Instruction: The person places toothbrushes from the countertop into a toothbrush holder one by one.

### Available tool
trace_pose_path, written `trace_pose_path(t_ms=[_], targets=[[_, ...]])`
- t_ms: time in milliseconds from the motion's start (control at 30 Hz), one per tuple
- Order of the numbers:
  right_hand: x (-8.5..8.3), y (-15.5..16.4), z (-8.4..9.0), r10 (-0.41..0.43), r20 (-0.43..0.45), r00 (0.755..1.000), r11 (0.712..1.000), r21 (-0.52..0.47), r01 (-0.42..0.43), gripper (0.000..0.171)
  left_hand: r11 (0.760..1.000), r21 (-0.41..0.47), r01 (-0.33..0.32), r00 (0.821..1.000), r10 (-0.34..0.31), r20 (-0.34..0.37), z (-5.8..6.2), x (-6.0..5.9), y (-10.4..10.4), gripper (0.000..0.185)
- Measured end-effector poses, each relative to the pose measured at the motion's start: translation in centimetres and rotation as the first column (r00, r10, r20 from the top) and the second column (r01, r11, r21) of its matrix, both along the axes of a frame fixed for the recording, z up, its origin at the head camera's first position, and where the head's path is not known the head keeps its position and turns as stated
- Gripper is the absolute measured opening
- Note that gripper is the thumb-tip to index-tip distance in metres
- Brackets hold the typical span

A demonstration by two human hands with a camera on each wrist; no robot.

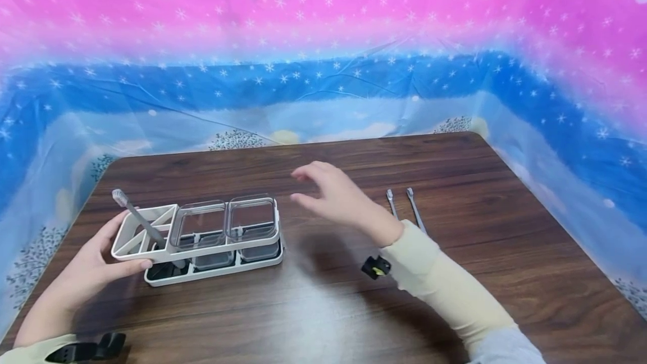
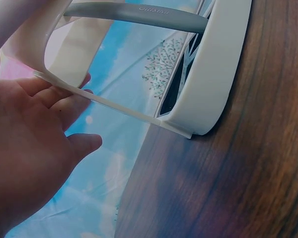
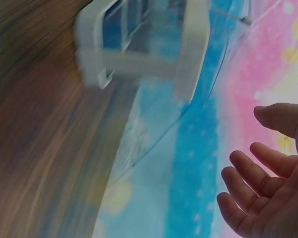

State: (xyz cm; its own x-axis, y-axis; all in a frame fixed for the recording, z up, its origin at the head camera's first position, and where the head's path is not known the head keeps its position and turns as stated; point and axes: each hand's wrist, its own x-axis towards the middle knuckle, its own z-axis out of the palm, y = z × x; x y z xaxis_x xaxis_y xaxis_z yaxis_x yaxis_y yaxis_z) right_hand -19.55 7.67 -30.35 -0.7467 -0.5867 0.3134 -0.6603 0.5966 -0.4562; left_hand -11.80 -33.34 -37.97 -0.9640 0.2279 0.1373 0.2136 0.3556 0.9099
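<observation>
At the left of the table stands a white two-tier toothbrush holder [image 1: 202, 253] with clear cups [image 1: 253, 221] in its upper frame. My left hand [image 1: 93, 265] grips the holder's left end, thumb along the front and fingers round the back. A grey toothbrush [image 1: 144, 222] leans head-up in a slot of the divided left section; its handle also shows in the left wrist view. My right hand [image 1: 336, 195] hovers over the table to the right of the holder, empty, thumb and fingers apart. In the right wrist view those fingers are loosely bent, away from the holder.
Two more grey toothbrushes, one [image 1: 390, 200] beside the other [image 1: 415, 209], lie on the table behind my right forearm, their lower ends hidden by the sleeve. The brown wooden table [image 1: 313, 313] ends at a patterned pink and blue cloth [image 1: 323, 77].
</observation>
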Motion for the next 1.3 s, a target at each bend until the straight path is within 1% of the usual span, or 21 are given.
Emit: trace_pose_path(t_ms=[100, 233, 300, 433, 500, 600, 733, 833, 900, 1067, 1200, 1300], targets=[[0.1, 2.6, -0.6, -0.055, -0.003, 0.998, 0.998, -0.005, 0.055, 0.039, 1.0, -0.018, 0.002, 1.0, -0.002, -0.01, 0.0, 0.0, 0.0, 0.088], [0.4, 5.8, -1.3, -0.145, 0.045, 0.988, 0.989, 0.008, 0.144, 0.038, 1.0, -0.024, 0.012, 1.0, -0.012, -0.014, 0.0, 0.0, 0.0, 0.087], [0.5, 7.4, -1.6, -0.182, 0.07, 0.981, 0.983, 0.015, 0.182, 0.039, 1.0, 0.002, 0.022, 1.0, -0.022, -0.009, -0.1, 0.0, -0.1, 0.086], [0.5, 10.3, -2.4, -0.254, 0.077, 0.964, 0.967, 0.007, 0.254, 0.04, 0.997, 0.062, 0.035, 0.999, -0.035, -0.003, -0.2, -0.1, -0.1, 0.087], [0.4, 11.6, -2.9, -0.293, 0.093, 0.952, 0.956, 0.003, 0.294, 0.042, 0.996, 0.08, 0.044, 0.999, -0.044, -0.004, -0.3, -0.1, -0.1, 0.088], [0.1, 13.4, -3.8, -0.346, 0.127, 0.93, 0.937, 0.0, 0.349, 0.044, 0.996, 0.073, 0.044, 0.999, -0.043, -0.016, -0.4, -0.2, -0.1, 0.089], [-0.2, 15.3, -4.7, -0.413, 0.188, 0.891, 0.909, 0.02, 0.417, 0.046, 0.998, 0.052, 0.034, 0.999, -0.033, -0.025, -0.4, -0.3, -0.1, 0.089], [-0.4, 16.3, -5.2, -0.453, 0.231, 0.861, 0.889, 0.047, 0.456, 0.049, 0.997, 0.073, 0.032, 0.999, -0.032, -0.011, -0.4, -0.2, -0.2, 0.088], [-0.6, 16.8, -5.6, -0.476, 0.252, 0.842, 0.877, 0.074, 0.474, 0.051, 0.995, 0.089, 0.039, 0.999, -0.039, 0.0, -0.4, -0.1, -0.2, 0.088], [-1.2, 17.7, -6.6, -0.507, 0.304, 0.806, 0.861, 0.142, 0.488, 0.057, 0.996, 0.078, 0.04, 0.999, -0.04, 0.002, -0.6, -0.1, -0.3, 0.089], [-1.5, 18.2, -7.3, -0.525, 0.335, 0.782, 0.851, 0.201, 0.485, 0.063, 0.998, 0.054, 0.033, 0.999, -0.032, -0.01, -0.4, -0.2, -0.2, 0.089], [-1.7, 18.5, -7.7, -0.534, 0.35, 0.77, 0.845, 0.233, 0.481, 0.066, 0.999, 0.041, 0.029, 0.999, -0.028, -0.017, -0.3, -0.3, -0.1, 0.089]])
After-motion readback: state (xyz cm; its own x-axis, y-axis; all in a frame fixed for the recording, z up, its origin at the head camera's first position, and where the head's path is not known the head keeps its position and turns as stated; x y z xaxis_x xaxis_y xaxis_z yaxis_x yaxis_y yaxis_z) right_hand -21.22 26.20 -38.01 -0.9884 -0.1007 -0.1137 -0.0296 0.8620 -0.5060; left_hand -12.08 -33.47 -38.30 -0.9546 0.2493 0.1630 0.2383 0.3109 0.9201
